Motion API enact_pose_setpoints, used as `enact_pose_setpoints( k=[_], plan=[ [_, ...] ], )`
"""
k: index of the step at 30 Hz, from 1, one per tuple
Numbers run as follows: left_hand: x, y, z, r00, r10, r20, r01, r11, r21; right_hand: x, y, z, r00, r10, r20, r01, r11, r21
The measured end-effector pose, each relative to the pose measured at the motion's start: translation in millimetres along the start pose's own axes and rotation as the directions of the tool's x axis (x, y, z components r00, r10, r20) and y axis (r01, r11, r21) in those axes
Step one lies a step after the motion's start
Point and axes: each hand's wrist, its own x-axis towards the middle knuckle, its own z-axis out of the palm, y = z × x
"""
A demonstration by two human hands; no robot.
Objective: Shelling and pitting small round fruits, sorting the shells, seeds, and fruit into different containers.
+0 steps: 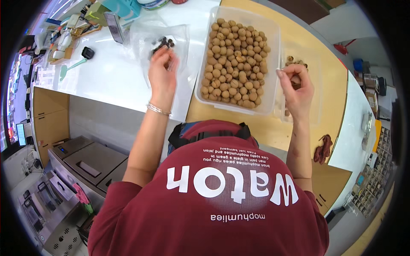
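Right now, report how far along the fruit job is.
Done: only a few dark pieces lie in the clear bag and a few bits in the small tub. In hand: the left hand is over the bag, and the right hand pinches one fruit. Left: the big tub is still nearly full.

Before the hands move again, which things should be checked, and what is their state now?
1. Left hand over the clear plastic bag, dark pits at its fingertips: ok.
2. Right hand grip on one fruit: cannot tell, fingers hide it.
3. Large clear tub of round tan fruits between both hands: ok.
4. Smaller container under right hand: ok.
5. Whether bag mouth is open: cannot tell.
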Motion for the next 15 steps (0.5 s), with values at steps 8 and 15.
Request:
enact_pose_setpoints(
  k=[8, 15],
  plan=[
    [22.0, 13.7, -10.7, 0.935, 0.205, 0.291, -0.35, 0.381, 0.856, 34.7, 66.3, -82.1, 0.832, -0.554, 0.017, 0.199, 0.27, -0.942],
    [-77.7, 23.7, -35.1, 0.939, 0.011, 0.345, -0.313, 0.446, 0.838, -65.9, 1.0, -54.7, 0.998, 0.008, -0.058, -0.042, 0.783, -0.621]
  ],
)
